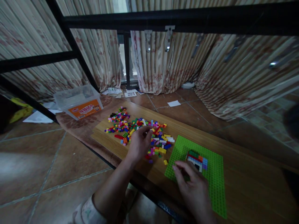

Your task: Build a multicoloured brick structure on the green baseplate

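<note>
L hand point(140, 141) sits in the loose bricks point(121, 123) on the wooden board point(109, 141), fingers curled down; can't tell if one's pinched. R hand point(193, 186) rests on the green baseplate point(216, 177), fingers loosely spread, holding nothing, just beside a small brick stack point(197, 158). Bricks prob. light, hard, slick, so best pinched by side walls w/ fingertips.

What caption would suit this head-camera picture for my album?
Left hand reaches into loose coloured bricks; right hand rests on green baseplate.
</note>
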Demonstrator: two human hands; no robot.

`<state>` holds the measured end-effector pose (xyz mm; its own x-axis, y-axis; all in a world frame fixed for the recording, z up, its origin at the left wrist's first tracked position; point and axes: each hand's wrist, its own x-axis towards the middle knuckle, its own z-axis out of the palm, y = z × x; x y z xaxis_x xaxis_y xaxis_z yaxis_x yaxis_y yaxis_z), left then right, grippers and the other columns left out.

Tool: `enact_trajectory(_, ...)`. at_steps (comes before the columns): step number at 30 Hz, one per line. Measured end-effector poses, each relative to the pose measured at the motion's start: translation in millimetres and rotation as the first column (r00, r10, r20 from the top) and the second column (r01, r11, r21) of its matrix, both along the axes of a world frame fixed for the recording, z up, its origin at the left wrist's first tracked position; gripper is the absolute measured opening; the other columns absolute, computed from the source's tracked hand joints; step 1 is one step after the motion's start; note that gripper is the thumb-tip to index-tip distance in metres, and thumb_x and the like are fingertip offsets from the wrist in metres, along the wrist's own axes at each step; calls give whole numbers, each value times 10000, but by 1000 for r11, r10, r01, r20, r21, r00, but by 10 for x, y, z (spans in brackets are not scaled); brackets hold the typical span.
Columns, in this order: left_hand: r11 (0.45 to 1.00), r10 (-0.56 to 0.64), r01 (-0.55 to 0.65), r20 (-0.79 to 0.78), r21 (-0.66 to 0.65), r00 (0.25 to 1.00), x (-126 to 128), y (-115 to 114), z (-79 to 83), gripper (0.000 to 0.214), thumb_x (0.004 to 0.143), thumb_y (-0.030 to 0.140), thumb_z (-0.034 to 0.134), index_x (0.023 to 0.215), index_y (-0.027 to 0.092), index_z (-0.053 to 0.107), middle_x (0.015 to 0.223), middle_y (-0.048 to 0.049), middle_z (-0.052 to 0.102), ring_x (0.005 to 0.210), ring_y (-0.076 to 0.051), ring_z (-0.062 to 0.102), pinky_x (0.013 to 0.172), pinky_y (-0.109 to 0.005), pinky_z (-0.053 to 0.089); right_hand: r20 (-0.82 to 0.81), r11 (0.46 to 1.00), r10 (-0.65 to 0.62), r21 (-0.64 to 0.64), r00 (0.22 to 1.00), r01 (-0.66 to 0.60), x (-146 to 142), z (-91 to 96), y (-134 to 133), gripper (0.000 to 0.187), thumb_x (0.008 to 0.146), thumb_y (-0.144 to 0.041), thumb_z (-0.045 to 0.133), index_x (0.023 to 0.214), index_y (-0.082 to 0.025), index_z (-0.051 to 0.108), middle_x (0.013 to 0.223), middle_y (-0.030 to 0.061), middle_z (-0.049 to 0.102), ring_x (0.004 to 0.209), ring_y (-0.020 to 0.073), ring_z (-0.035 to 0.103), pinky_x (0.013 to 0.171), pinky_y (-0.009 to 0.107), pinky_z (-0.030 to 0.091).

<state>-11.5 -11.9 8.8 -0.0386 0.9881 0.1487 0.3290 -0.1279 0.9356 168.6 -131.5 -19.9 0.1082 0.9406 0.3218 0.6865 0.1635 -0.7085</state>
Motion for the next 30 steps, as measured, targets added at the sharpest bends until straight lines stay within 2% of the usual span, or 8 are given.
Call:
enact_trajectory(2, 1000, 10, -10, 24, -2, 1000, -103, 50, -2, 279, 852, 286, 555, 1041, 142, 703, 738, -26, 675, 624, -126, 568, 571, -209, 433, 78, 998, 58, -37, 995, -55, -77, -54, 30, 150, 909, -315, 534, 947, -234, 656, 882, 13, 687, 810, 162, 651, 747, 283, 471)
enact_trajectory(7, 998, 58, -57, 49, -13, 997, -192, 89, -5, 270, 828, 281, 572, 1004, 128, 707, 720, -21, 659, 592, -111, 534, 528, -197, 394, 142, 996, 62, -78, 988, -51, -175, -164, 110, 181, 927, -306, 499, 998, -227, 646, 939, 27, 680, 847, 173, 653, 754, 295, 475)
enact_trajectory(12, 999, -5, 9, 87, -43, 996, -134, 29, -26, 243, 836, 281, 566, 988, 147, 699, 792, -23, 695, 641, -121, 583, 585, -203, 437, 164, 999, 27, -36, 986, -22, -217, -198, 195, 211, 945, -287, 457, 1022, -230, 644, 955, 28, 678, 881, 173, 650, 768, 289, 477)
enact_trajectory(16, 995, -86, 81, -96, -57, 992, -88, -48, -55, 224, 858, 239, 527, 985, 190, 705, 878, -21, 725, 738, -143, 641, 655, -218, 471, 241, 999, -42, -10, 970, 46, -233, -207, 275, 230, 931, -279, 475, 1083, -205, 632, 988, 55, 672, 913, 203, 638, 784, 316, 482)
enact_trajectory(21, 974, -225, 214, -341, -68, 913, -40, -141, -15, 245, 885, 231, 497, 1012, 204, 705, 976, -47, 723, 866, -175, 660, 739, -253, 490, 354, 997, -48, -38, 934, 66, -307, -215, 353, 239, 917, -234, 485, 1086, -155, 633, 973, 96, 664, 914, 244, 621, 792, 363, 481)
enact_trajectory(27, 958, -282, 273, -431, -85, 857, -7, -152, -10, 256, 911, 239, 463, 1020, 202, 692, 1006, -54, 716, 913, -189, 657, 811, -287, 485, 303, 999, 8, -35, 953, 2, -425, -202, 403, 238, 930, -194, 464, 1094, -160, 632, 1005, 88, 665, 942, 231, 610, 851, 361, 476)
enact_trajectory(30, 957, -283, 278, -454, -81, 845, 14, -159, -26, 256, 912, 226, 458, 1015, 200, 690, 999, -55, 716, 901, -191, 659, 806, -294, 482, 238, 999, -23, 29, 971, 16, -377, -165, 426, 250, 951, -194, 425, 1080, -173, 638, 994, 78, 665, 930, 208, 612, 847, 338, 481)
